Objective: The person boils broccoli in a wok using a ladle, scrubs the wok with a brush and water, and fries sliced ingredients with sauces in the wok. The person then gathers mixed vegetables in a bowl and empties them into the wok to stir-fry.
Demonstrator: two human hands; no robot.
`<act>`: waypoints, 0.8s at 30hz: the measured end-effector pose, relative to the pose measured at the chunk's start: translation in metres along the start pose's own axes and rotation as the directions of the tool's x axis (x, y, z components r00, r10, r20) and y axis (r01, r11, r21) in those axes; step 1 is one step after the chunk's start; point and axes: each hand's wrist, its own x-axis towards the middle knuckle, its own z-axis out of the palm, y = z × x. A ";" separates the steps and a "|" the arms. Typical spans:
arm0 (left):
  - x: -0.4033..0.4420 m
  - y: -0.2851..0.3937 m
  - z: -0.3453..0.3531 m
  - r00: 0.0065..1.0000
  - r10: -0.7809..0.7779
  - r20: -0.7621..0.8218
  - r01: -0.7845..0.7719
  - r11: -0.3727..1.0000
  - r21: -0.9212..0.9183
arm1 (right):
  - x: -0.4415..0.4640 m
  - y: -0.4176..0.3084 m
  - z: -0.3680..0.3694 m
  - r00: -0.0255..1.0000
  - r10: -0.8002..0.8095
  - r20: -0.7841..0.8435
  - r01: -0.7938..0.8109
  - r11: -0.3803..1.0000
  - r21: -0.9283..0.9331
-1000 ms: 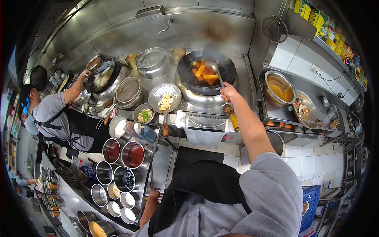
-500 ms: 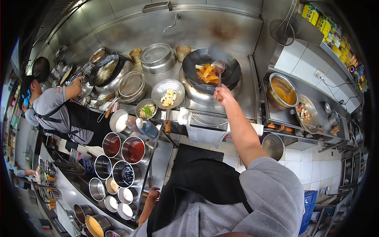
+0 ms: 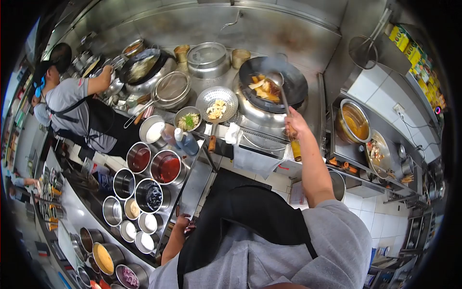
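The right hand [image 3: 297, 124] grips the ladle [image 3: 285, 100] in this steaming wok [image 3: 296, 88], where too hard a shove could spill orange pieces [image 3: 262, 88], the left hand's [image 3: 183, 223] hold unclear!

Right hand [image 3: 297, 124] gripping ladle [image 3: 285, 99] in steaming wok [image 3: 297, 86], perforated skimmer [image 3: 231, 99], co-worker [image 3: 68, 98] at left.

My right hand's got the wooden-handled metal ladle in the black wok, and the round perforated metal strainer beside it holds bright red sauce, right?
No, not red sauce: the head view shows pale yellow pieces in the round perforated metal strainer. Your right hand does have the wooden-handled metal ladle in the black wok.
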 end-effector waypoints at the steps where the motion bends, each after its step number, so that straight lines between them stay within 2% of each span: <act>1: 0.004 -0.004 0.001 1.000 0.007 0.018 -0.007 1.000 0.015 | 0.001 0.004 -0.002 0.997 -0.065 -0.035 0.055 0.974 -0.218; 2: 0.007 -0.007 0.001 0.999 0.014 0.036 -0.015 0.999 0.030 | -0.011 0.001 0.004 0.984 -0.165 -0.069 0.131 0.928 -0.349; 3: 0.011 -0.011 0.002 0.998 0.021 0.054 -0.024 0.999 0.045 | -0.016 0.003 0.004 0.986 -0.157 -0.057 0.127 0.926 -0.355; 5: 0.000 -0.001 0.007 1.000 -0.019 0.011 0.018 0.995 0.093 | -0.029 0.003 0.002 0.971 -0.233 -0.050 0.166 0.814 -0.556; 7: -0.005 0.008 0.011 0.998 -0.063 -0.016 0.065 0.991 0.120 | -0.052 -0.004 0.005 0.976 -0.211 -0.049 0.145 0.806 -0.574; 9: -0.001 0.011 0.013 0.998 -0.064 -0.013 0.065 0.989 0.134 | -0.068 -0.011 0.006 0.983 -0.183 0.014 0.161 0.823 -0.545; 10: -0.003 0.015 0.012 0.998 -0.068 -0.017 0.070 0.985 0.158 | -0.074 -0.013 0.008 0.988 -0.157 0.017 0.146 0.871 -0.469; 12: 0.005 0.016 0.012 0.999 -0.050 -0.006 0.050 0.987 0.155 | -0.082 -0.015 0.011 0.990 -0.135 0.037 0.137 0.874 -0.467; 15: 0.015 0.018 0.013 0.999 -0.038 -0.006 0.039 0.992 0.120 | -0.082 -0.015 0.018 0.995 -0.080 0.060 0.099 0.871 -0.481; 18: 0.018 0.026 0.008 0.999 -0.040 0.029 0.034 0.982 0.185 | -0.058 -0.006 0.022 0.996 -0.046 0.080 0.081 0.859 -0.506; 19: 0.018 0.025 0.006 0.990 0.113 0.089 -0.137 0.926 0.352 | -0.039 0.005 0.020 0.997 -0.067 0.050 0.083 0.767 -0.636; 20: 0.017 0.030 0.004 0.973 0.185 0.136 -0.227 0.873 0.433 | -0.021 0.013 0.016 0.995 -0.093 0.022 0.077 0.656 -0.750; 21: 0.015 0.035 0.002 0.949 0.256 0.182 -0.314 0.804 0.504 | -0.005 0.019 0.014 0.995 -0.099 0.010 0.073 0.661 -0.747; 22: 0.001 0.046 0.002 0.980 0.184 0.078 -0.200 0.898 0.392 | 0.011 0.023 0.016 0.990 -0.128 -0.053 0.019 0.507 -0.862; 23: 0.008 0.040 0.000 0.987 0.148 0.056 -0.158 0.943 0.294 | 0.016 0.020 0.022 0.980 -0.164 -0.109 -0.048 0.334 -0.941; 24: 0.015 0.034 -0.002 0.993 0.112 0.034 -0.116 0.975 0.191 | 0.021 0.017 0.027 0.979 -0.167 -0.117 -0.055 0.332 -0.942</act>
